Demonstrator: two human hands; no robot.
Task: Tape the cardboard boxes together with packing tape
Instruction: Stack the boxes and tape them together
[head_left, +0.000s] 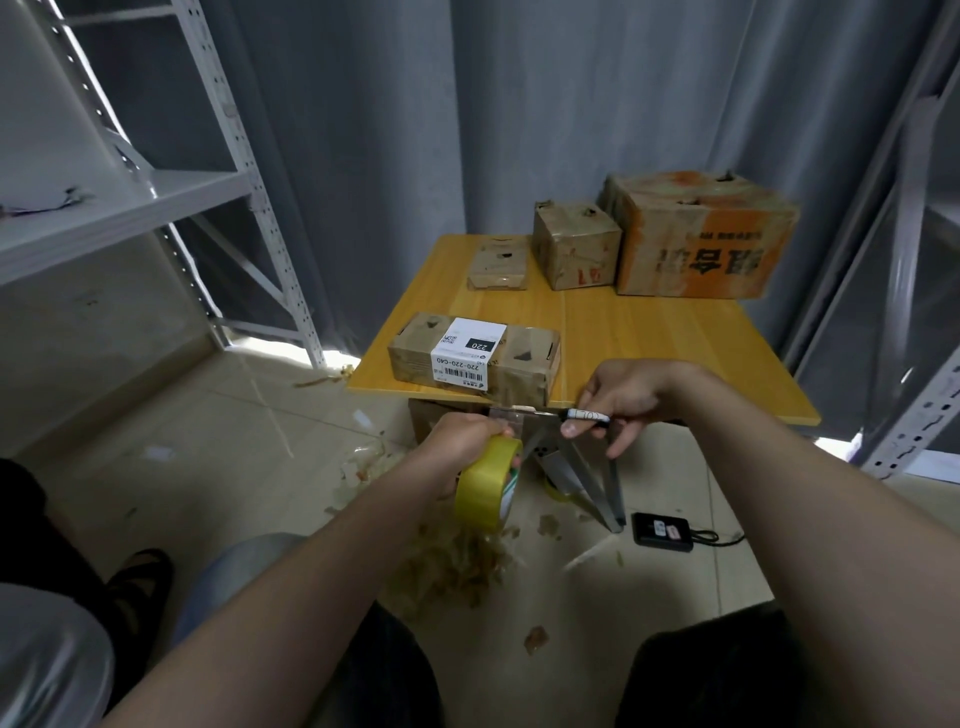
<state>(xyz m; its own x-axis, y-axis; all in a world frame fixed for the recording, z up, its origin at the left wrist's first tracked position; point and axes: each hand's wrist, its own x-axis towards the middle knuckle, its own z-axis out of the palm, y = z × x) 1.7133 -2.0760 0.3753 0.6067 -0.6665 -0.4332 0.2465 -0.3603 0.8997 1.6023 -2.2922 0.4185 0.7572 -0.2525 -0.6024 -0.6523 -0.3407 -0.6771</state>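
The tape roll (488, 483) is off the surface (649, 353), at 6 o'clock from the labelled box (472, 356). The left grip (462, 441) is clenched round its upper rim. A short clear strip (511, 412) runs from the roll toward 12 o'clock, to the near edge of the surface; I cannot tell what it is stuck to. The right grip (628, 395), at 2 o'clock from the roll, pinches a slim knife (587, 415) laid across that strip.

I judge the step to be severing the tape. Hold the strip taut, then draw the blade across in one pass, away from the left grip.

The roll is a glossy yellow ring, and the film is thin and likely to curl. The boxes are scuffed brown cardboard patched with old tape. A large orange-printed box (701, 234) stands at 1 o'clock, with a cube box (574, 244) and a flat box (498, 265) beside it. Tape scraps (457, 561) litter the floor.
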